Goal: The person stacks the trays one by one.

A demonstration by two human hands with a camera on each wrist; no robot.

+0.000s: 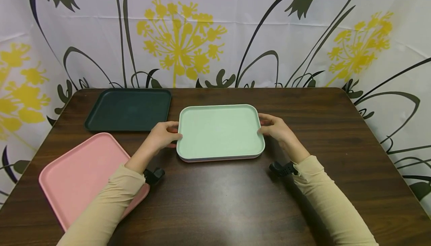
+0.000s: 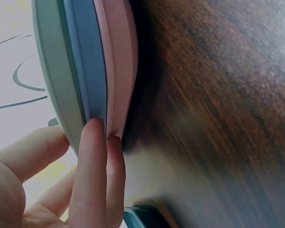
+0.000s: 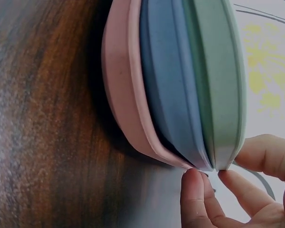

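In the middle of the table lies a stack of three small trays: a mint green tray point(image 1: 220, 132) on top, a blue tray point(image 2: 88, 57) between, and a pink tray point(image 3: 121, 71) at the bottom. My left hand point(image 1: 163, 135) holds the stack's left short side, thumb at the green rim and fingertips against the blue and pink edges. At the right short side, my right hand point(image 1: 274, 128) grips with the thumb at the green rim and fingers along the edges below. The right wrist view shows narrow gaps between the stacked rims.
A dark green tray point(image 1: 129, 109) lies at the back left of the brown wooden table point(image 1: 320, 126). Nearer on the left is a larger pink tray point(image 1: 84, 171), partly under my left forearm. A floral cloth point(image 1: 215, 33) hangs behind the table.
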